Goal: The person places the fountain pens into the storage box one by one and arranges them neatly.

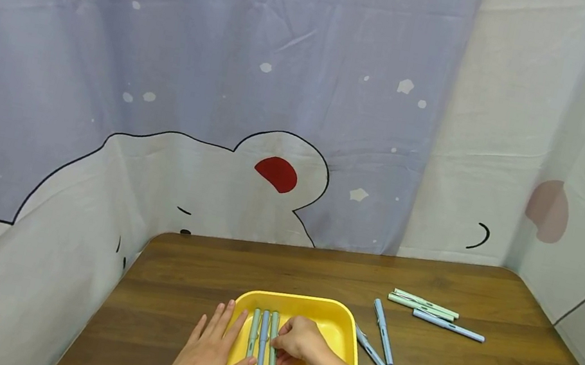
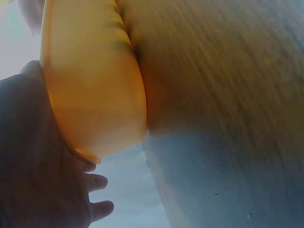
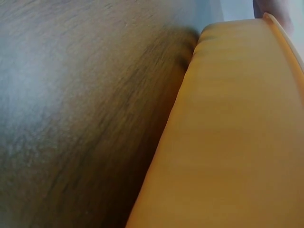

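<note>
A yellow tray (image 1: 325, 309) holds three pens side by side: a green pen (image 1: 253, 332) at the left, a blue pen (image 1: 262, 343) in the middle, and another green pen (image 1: 274, 329) at the right. My left hand (image 1: 208, 350) lies over the tray's left rim with fingers extended, thumb across the near left corner. Reaching in over the tray's right side, my right hand (image 1: 304, 341) pinches the right-hand green pen between curled fingers. The left wrist view shows the tray's outer wall (image 2: 95, 90) against my palm. In the right wrist view, the tray wall (image 3: 228, 133) hides my right fingers.
Right of the tray, two blue pens (image 1: 382, 330) lie slanted on the brown wooden table (image 1: 173, 292), one close to the tray's wall. Farther back right are two green pens (image 1: 426, 302) and a blue pen (image 1: 449, 326). A printed curtain (image 1: 217, 78) hangs behind the table.
</note>
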`<state>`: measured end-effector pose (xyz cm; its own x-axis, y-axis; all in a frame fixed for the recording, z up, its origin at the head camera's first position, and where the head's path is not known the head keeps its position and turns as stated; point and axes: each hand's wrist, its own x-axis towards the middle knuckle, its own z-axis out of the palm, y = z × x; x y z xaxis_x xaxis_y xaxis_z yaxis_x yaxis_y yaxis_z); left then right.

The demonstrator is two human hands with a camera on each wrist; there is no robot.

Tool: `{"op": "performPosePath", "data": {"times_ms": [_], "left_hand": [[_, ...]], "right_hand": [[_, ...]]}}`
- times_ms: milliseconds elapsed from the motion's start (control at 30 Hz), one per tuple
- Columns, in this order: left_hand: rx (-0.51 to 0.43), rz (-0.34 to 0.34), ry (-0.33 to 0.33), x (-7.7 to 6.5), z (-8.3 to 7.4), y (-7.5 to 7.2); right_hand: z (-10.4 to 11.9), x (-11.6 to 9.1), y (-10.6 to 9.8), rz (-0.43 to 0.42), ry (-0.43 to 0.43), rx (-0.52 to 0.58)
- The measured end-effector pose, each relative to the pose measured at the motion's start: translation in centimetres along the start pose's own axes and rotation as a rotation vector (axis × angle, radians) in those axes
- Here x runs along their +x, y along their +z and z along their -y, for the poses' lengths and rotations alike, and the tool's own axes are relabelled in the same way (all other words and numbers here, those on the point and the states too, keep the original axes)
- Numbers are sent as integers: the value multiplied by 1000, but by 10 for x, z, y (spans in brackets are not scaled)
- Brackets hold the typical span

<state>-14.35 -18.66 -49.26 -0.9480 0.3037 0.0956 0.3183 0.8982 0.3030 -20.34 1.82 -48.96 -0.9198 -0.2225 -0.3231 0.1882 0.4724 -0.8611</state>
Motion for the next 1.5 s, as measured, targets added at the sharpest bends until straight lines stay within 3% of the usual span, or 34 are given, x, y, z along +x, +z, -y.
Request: {"op": "performPosePath", "data": {"times_ms": [367, 567, 1067, 1500], "left_hand": [[7, -3, -3, 1, 0, 1], [4, -9, -1, 1, 0, 1], [15, -16, 1, 0, -1, 0], [15, -13, 14, -1, -2, -2]], "right_hand": [[-1, -1, -2, 32, -23, 24], [2, -7, -14, 48, -46, 51], [12, -27, -85, 33, -89, 58], [0, -37, -148, 27, -80, 79]]}}
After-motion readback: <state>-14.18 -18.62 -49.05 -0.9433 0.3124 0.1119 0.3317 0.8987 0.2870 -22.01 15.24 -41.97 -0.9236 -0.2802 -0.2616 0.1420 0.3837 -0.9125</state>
